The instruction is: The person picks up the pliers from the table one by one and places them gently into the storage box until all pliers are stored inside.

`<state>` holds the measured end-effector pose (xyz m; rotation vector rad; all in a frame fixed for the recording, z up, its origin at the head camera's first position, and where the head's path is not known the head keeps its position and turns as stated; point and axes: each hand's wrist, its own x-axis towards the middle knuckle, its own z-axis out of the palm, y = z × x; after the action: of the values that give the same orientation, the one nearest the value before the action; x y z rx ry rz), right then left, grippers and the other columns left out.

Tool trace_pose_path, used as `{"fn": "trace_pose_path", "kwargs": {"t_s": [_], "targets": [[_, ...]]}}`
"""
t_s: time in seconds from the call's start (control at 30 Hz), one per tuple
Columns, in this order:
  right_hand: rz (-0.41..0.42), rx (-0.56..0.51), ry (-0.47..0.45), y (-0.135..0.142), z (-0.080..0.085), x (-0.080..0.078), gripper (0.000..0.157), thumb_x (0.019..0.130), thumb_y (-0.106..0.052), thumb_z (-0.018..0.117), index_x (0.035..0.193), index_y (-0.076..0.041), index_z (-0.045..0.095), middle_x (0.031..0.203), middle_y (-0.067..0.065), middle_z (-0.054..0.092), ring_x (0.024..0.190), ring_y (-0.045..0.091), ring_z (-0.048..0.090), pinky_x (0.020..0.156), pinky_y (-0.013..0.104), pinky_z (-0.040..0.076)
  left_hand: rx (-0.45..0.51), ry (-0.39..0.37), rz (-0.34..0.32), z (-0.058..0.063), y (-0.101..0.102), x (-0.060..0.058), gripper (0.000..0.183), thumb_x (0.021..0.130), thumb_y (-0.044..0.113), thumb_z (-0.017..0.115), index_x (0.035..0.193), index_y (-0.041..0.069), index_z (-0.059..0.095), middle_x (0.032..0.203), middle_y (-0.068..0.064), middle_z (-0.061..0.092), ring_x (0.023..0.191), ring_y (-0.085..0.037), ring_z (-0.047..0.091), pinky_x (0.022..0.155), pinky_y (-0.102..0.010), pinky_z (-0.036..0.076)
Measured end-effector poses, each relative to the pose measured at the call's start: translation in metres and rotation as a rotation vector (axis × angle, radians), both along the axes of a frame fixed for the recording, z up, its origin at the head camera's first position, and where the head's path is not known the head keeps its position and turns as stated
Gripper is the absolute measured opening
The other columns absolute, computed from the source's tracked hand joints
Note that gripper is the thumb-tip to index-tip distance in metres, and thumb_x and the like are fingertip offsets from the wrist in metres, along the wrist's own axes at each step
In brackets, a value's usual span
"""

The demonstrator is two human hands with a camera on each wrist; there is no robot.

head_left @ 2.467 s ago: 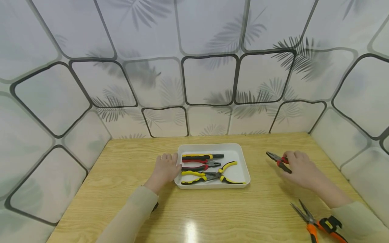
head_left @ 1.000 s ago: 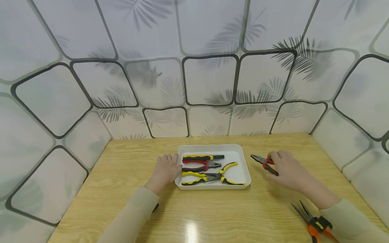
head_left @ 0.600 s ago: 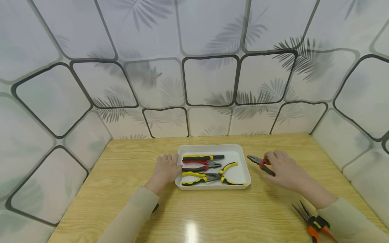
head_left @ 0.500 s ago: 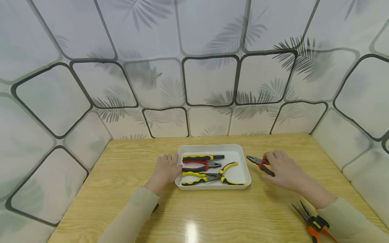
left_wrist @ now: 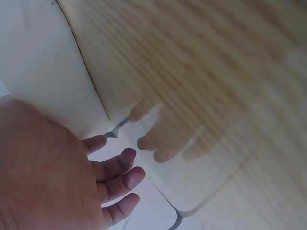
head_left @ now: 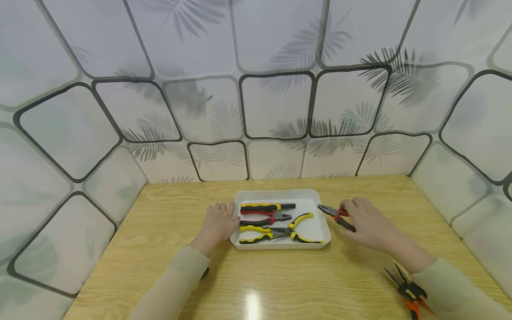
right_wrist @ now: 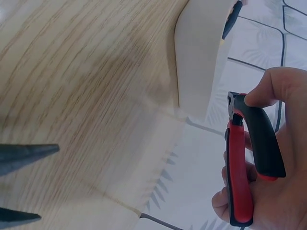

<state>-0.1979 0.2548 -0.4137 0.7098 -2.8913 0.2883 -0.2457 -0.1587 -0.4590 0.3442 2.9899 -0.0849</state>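
Observation:
In the head view my right hand (head_left: 370,226) holds combination pliers (head_left: 331,210) with red-and-black handles, their nose pointing left at the white tray's (head_left: 280,247) right rim. The right wrist view shows the thumb on the black handle of these pliers (right_wrist: 264,143) and fingers curled behind the red one, handles spread. My left hand (head_left: 216,224) rests against the tray's left end; in the left wrist view its fingers (left_wrist: 120,179) are loosely bent, holding nothing. Inside the tray lie red-and-black pliers (head_left: 256,222), a yellow-and-black tool (head_left: 260,207) and yellow-and-black pliers (head_left: 256,229) with splayed handles.
Long-nose pliers (head_left: 408,291) with orange handles lie at the front right, partly under the right sleeve (head_left: 448,284); their tips (right_wrist: 29,155) show in the right wrist view. A patterned wall covering (head_left: 276,160) stands behind and beside the wooden table (head_left: 180,200).
My right hand has carried the red-and-black pliers left, from well right of the tray to its right rim. The left hand and the tray stay in place.

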Motion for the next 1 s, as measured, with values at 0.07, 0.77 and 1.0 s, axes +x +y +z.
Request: {"fn": "trace_pose_path", "kwargs": {"t_s": [0.07,0.77,1.0], "targets": [[0.004,-0.006,0.000,-0.002,0.000,0.000,0.044,0.083,-0.025,0.078,0.120,-0.008,0.058,0.101,0.007,0.056,0.097,0.029,0.054,0.080,0.048,0.048,-0.001,0.002,-0.001,0.000,0.000,0.000,0.052,0.111,0.041,0.047,0.146,0.003,0.046,0.128,-0.023,0.060,0.128,-0.041,0.055,0.113,-0.061,0.041],[0.074,-0.012,0.002,-0.021,-0.002,-0.004,0.037,0.090,-0.027,0.076,0.117,-0.010,0.059,0.101,0.004,0.054,0.102,0.029,0.053,0.083,0.048,0.048,-0.009,0.008,-0.007,0.003,0.000,0.001,0.052,0.112,0.042,0.046,0.146,0.004,0.046,0.127,-0.023,0.060,0.126,-0.041,0.056,0.111,-0.059,0.042],[0.082,0.002,-0.026,-0.028,-0.003,-0.006,0.043,0.085,-0.027,0.077,0.121,-0.010,0.059,0.104,0.004,0.054,0.099,0.026,0.052,0.081,0.046,0.047,-0.012,0.006,-0.009,0.002,0.000,0.000,0.052,0.111,0.042,0.047,0.146,0.004,0.046,0.127,-0.023,0.061,0.126,-0.041,0.056,0.111,-0.060,0.042]]}}
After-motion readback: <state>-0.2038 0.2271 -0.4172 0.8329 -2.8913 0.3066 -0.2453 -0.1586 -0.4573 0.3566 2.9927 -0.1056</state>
